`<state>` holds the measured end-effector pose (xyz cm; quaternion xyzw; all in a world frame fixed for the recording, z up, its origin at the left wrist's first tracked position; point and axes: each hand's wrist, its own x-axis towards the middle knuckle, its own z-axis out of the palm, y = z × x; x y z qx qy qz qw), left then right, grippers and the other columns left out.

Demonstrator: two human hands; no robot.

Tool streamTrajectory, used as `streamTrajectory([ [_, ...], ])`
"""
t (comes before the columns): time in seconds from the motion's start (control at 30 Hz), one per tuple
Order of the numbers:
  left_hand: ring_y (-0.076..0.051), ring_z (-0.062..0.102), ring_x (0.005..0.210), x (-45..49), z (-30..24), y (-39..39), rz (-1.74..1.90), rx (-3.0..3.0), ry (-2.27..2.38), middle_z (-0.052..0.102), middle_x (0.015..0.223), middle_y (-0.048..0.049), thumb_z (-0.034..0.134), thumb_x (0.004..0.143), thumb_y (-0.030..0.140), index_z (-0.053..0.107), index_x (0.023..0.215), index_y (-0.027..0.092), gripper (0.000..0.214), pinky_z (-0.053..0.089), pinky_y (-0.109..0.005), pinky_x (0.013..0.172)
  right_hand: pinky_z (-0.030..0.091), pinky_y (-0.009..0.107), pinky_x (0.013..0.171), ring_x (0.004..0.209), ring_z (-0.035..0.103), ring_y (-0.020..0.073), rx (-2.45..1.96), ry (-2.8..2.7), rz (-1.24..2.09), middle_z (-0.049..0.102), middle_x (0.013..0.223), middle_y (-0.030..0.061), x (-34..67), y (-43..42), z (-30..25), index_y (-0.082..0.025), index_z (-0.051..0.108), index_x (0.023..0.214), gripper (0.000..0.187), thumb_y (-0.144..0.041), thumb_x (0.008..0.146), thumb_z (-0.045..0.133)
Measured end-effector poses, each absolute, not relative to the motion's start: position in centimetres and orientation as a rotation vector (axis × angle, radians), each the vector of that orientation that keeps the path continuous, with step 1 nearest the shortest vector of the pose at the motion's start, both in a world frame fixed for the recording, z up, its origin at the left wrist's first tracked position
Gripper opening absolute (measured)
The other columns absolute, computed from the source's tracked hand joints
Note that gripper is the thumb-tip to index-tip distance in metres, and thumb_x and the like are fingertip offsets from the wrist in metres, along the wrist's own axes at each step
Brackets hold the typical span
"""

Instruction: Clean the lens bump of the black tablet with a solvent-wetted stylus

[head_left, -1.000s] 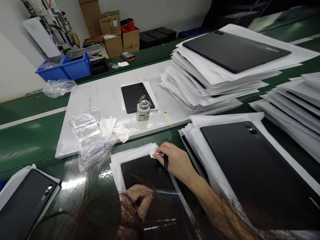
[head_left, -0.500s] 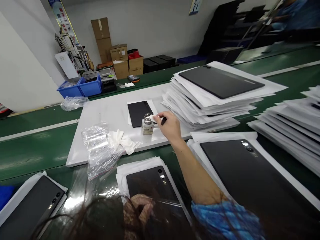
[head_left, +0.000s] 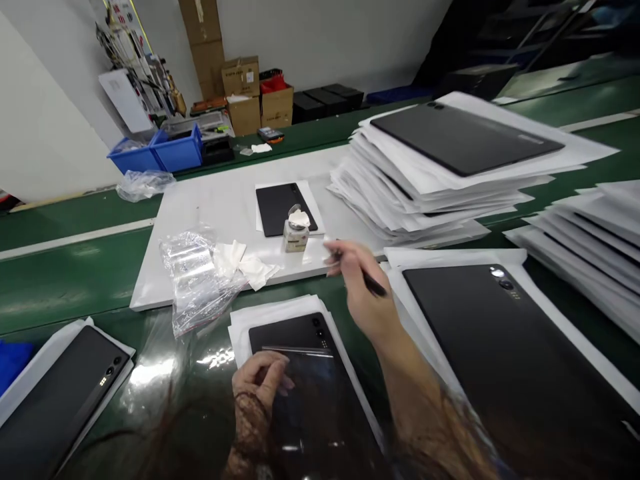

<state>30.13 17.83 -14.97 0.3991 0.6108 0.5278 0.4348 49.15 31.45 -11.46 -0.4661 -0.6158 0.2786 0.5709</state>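
Observation:
A black tablet back cover (head_left: 300,347) lies on white sheets right in front of me. My left hand (head_left: 260,383) rests on its near part, fingers curled against the surface. My right hand (head_left: 363,287) hovers above the green belt, pinched round a thin black pen-like tool (head_left: 373,285). A small glass bottle (head_left: 296,233) stands on the white board (head_left: 210,207), with a white wipe (head_left: 299,217) lying on its top. Strands of hair blur the bottom of the view.
A clear plastic bag (head_left: 197,280) and white wipes (head_left: 245,263) lie on the board. Tall stacks of tablets between white sheets (head_left: 450,167) stand right. Another tablet (head_left: 510,347) lies near right, one (head_left: 60,393) near left. Blue bins (head_left: 160,150) and cardboard boxes (head_left: 240,87) stand far back.
My right hand carried the white wipe from the tablet up to the bottle, left it on the bottle's top, and has drawn back toward me with the pen still in it.

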Motion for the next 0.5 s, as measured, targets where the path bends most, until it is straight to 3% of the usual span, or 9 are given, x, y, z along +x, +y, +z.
streamTrajectory([
  [0.1,-0.015,0.063,0.034,30.1,-14.4,18.1,1.399,0.943,1.498,0.071,0.063,-0.0001,0.068,0.063,0.038,0.069,0.058,0.024,0.015,0.05,-0.023,0.029,0.077,0.045,0.079,0.077,0.08,0.0264,-0.978,-1.425,1.031,0.088,0.108,0.0101,51.9,24.9,-13.4,-0.032,0.095,0.102,0.063,-0.082,0.125,0.065],
  [0.17,-0.015,0.062,0.033,30.3,-14.1,18.2,1.419,0.932,1.486,0.072,0.062,-0.0006,0.069,0.063,0.034,0.069,0.058,0.022,0.012,0.049,-0.022,0.028,0.077,0.044,0.074,0.073,0.081,0.027,-1.04,-1.413,1.147,0.088,0.098,0.0091,53.8,22.3,-13.8,-0.034,0.093,0.088,0.055,-0.082,0.115,0.085],
  [0.27,-0.013,0.062,0.034,30.4,-13.9,18.0,1.429,0.95,1.484,0.071,0.062,-0.0006,0.068,0.065,0.029,0.071,0.06,0.021,0.01,0.049,-0.021,0.029,0.078,0.042,0.07,0.073,0.084,0.0283,-1.108,-1.4,1.237,0.089,0.091,0.0075,55.8,20.9,-13.6,-0.036,0.093,0.083,0.042,-0.072,0.097,0.109],
  [0.4,-0.014,0.063,0.038,30.3,-13.9,17.7,1.409,1.022,1.493,0.072,0.064,-0.0015,0.068,0.065,0.026,0.072,0.062,0.02,0.008,0.051,-0.021,0.032,0.077,0.038,0.069,0.075,0.086,0.0254,-1.087,-1.48,1.161,0.095,0.105,0.0087,55.8,20.7,-14.0,-0.039,0.1,0.099,0.026,-0.057,0.116,0.093],
  [0.47,-0.014,0.063,0.039,30.2,-13.8,17.6,1.406,1.053,1.501,0.072,0.064,-0.0015,0.068,0.065,0.028,0.072,0.061,0.02,0.01,0.052,-0.022,0.033,0.08,0.039,0.077,0.084,0.089,0.0272,-1.083,-1.573,1.078,0.095,0.11,0.0089,55.0,20.4,-14.6,-0.04,0.102,0.121,0.017,-0.051,0.117,0.091],
  [0.5,-0.015,0.064,0.04,30.1,-13.6,17.5,1.4,1.064,1.506,0.072,0.064,-0.0015,0.067,0.066,0.028,0.072,0.06,0.02,0.011,0.052,-0.023,0.034,0.08,0.04,0.078,0.086,0.088,0.0281,-1.078,-1.615,1.063,0.094,0.108,0.0084,54.4,20.3,-14.8,-0.039,0.101,0.13,0.022,-0.052,0.113,0.094],
])
